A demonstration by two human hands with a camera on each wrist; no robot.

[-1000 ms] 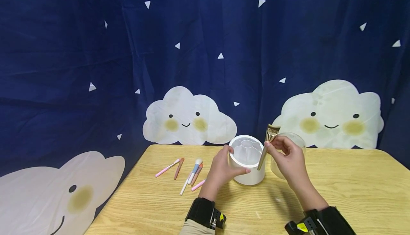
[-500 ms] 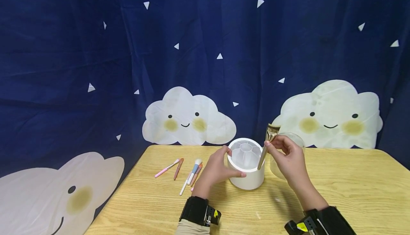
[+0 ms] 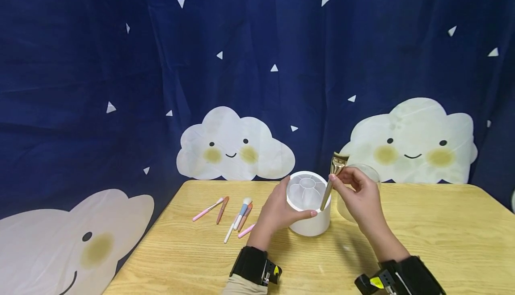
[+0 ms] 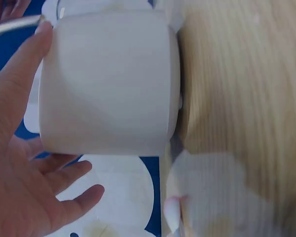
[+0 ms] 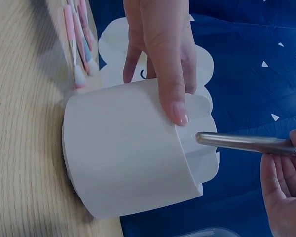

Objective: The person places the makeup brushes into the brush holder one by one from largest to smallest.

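The step in hand looked to be bringing a slim, gold metallic brush with a flat, flared head (image 3: pixel 327 191) to a round, white holder (image 3: pixel 310 226), though its handle did not yet appear to be set down inside. The right hand (image 3: pixel 362 200) pinched the brush near its head between thumb and fingers, tilted, with the head up and the tail of the handle pointing down at the holder's right side; whether that tail touched the rim could not be told. The left hand (image 3: pixel 276 210) grasped the holder from the left, thumb on the near rim. The holder stood upright on the pale wood-grain tabletop (image 3: pixel 434 237), and its translucent divided insert (image 3: pixel 307 193) showed a round middle cell with others around it. Just right of it, partly behind the right hand, stood a clear cylindrical container (image 3: pixel 345 209). To the left lay a slim pink-handled brush (image 3: pixel 207 210), a small brown brush (image 3: pixel 222 211) and a white-handled brush with a blue collar (image 3: pixel 242 213), among others partly overlapping. The next move seemed to call for bringing the handle more upright, lining its tail up with one cell and lowering it clear of the dividers, with the left hand steadying the holder.
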